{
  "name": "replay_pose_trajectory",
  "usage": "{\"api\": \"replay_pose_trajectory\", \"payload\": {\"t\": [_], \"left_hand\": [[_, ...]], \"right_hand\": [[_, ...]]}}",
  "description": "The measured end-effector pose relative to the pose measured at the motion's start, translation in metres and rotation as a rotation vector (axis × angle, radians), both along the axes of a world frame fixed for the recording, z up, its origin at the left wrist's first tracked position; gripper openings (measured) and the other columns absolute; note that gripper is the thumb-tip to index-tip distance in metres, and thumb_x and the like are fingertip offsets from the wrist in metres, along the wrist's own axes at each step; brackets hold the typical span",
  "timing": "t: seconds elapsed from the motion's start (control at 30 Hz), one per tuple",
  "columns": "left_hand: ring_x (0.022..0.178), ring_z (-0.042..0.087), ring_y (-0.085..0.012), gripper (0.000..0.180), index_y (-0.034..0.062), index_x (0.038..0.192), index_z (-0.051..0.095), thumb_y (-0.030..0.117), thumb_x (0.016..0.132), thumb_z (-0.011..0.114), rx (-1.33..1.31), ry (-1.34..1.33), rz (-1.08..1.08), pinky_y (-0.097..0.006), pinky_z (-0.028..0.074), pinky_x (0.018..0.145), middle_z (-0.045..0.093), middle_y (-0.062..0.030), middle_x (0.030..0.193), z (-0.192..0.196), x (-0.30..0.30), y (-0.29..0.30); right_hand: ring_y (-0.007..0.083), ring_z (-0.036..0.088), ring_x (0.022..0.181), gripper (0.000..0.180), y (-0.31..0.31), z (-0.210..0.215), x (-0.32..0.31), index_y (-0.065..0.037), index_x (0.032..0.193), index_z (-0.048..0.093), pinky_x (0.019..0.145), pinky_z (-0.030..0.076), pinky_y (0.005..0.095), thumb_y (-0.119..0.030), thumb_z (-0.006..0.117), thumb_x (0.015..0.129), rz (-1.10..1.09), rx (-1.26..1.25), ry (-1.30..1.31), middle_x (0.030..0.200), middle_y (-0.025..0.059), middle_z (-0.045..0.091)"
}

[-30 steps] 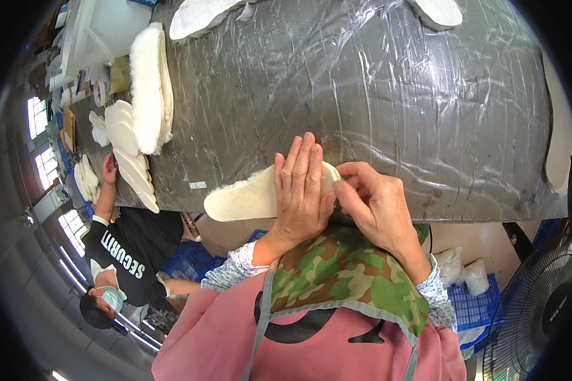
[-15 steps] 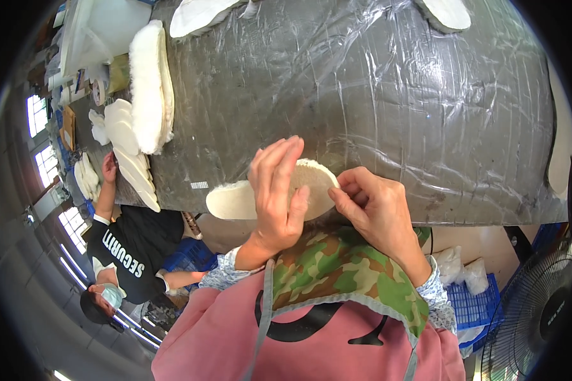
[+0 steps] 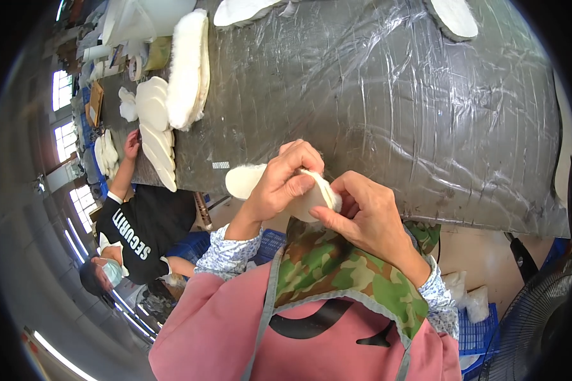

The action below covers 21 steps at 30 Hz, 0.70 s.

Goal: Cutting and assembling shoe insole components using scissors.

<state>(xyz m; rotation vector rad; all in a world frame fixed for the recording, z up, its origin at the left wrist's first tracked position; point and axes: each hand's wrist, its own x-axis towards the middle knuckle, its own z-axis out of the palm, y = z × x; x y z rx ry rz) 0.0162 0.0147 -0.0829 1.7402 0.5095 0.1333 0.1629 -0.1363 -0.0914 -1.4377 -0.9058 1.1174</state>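
A cream insole with a fluffy white edge (image 3: 245,181) is held at the table's near edge, just above my camouflage apron. My left hand (image 3: 289,178) is closed over its middle, thumb on the upper face and fingers wrapped over the far side. At the insole's right end my right hand (image 3: 365,206) pinches the edge between thumb and fingers. Layers show at that end, with white fleece beside my right fingers. My hands cover much of the insole's middle.
The table (image 3: 426,127) has a shiny plastic cover. A stack of fleece insoles (image 3: 187,73) lies far left, with fanned cream insoles (image 3: 159,152) beside it. A co-worker (image 3: 140,222) stands at the left. A fan (image 3: 534,317) and blue crate (image 3: 480,333) are lower right.
My left hand has gone from flat with raised fingers to wrapped around the insole. The insole's right end is now lifted and tilted, showing its layers. The whole view has shifted slightly.
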Motion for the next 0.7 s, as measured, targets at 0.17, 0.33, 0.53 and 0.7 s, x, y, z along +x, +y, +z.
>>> {"api": "replay_pose_trajectory", "payload": {"t": [0.17, 0.33, 0.53, 0.7], "left_hand": [[0.084, 0.050, -0.0219, 0.036, 0.0059, 0.084, 0.054, 0.040, 0.096, 0.055, -0.179, -0.097, 0.030, -0.038, 0.038, 0.083, 0.052, -0.0060, 0.084, 0.003, -0.003, -0.009], [0.091, 0.051, -0.0140, 0.030, 0.0054, 0.099, 0.052, 0.036, 0.099, 0.053, -0.449, -0.160, -0.062, -0.030, 0.040, 0.083, 0.053, -0.0046, 0.096, 0.010, -0.006, -0.011], [0.100, 0.051, -0.0174, 0.039, 0.0052, 0.115, 0.044, 0.041, 0.099, 0.052, -0.281, -0.202, 0.029, -0.036, 0.042, 0.093, 0.050, -0.0105, 0.111, 0.017, 0.002, -0.016], [0.141, 0.031, -0.0372, 0.070, 0.0023, 0.145, 0.033, 0.043, 0.094, 0.057, 0.672, -0.144, -0.162, -0.052, 0.028, 0.111, 0.031, -0.0240, 0.151, 0.039, 0.001, -0.024]], "right_hand": [[0.0200, 0.061, 0.056, 0.033, -0.005, 0.009, -0.007, -0.002, 0.083, 0.055, 0.051, 0.049, 0.0316, -0.019, 0.082, 0.075, 0.006, 0.093, 0.015, 0.069, 0.0093, 0.059], [0.0211, 0.059, 0.053, 0.026, 0.002, 0.020, -0.010, -0.001, 0.077, 0.055, 0.050, 0.047, 0.0334, -0.016, 0.077, 0.078, 0.001, 0.192, 0.044, 0.063, 0.0103, 0.057], [0.0188, 0.059, 0.053, 0.028, 0.006, 0.035, -0.007, 0.000, 0.072, 0.052, 0.050, 0.045, 0.0323, -0.018, 0.069, 0.085, -0.073, 0.136, 0.035, 0.059, 0.0108, 0.053], [0.0084, 0.059, 0.058, 0.027, 0.008, 0.030, 0.005, 0.001, 0.076, 0.056, 0.050, 0.044, 0.0269, -0.018, 0.065, 0.093, -0.145, 0.123, 0.062, 0.060, 0.0060, 0.055]]}}
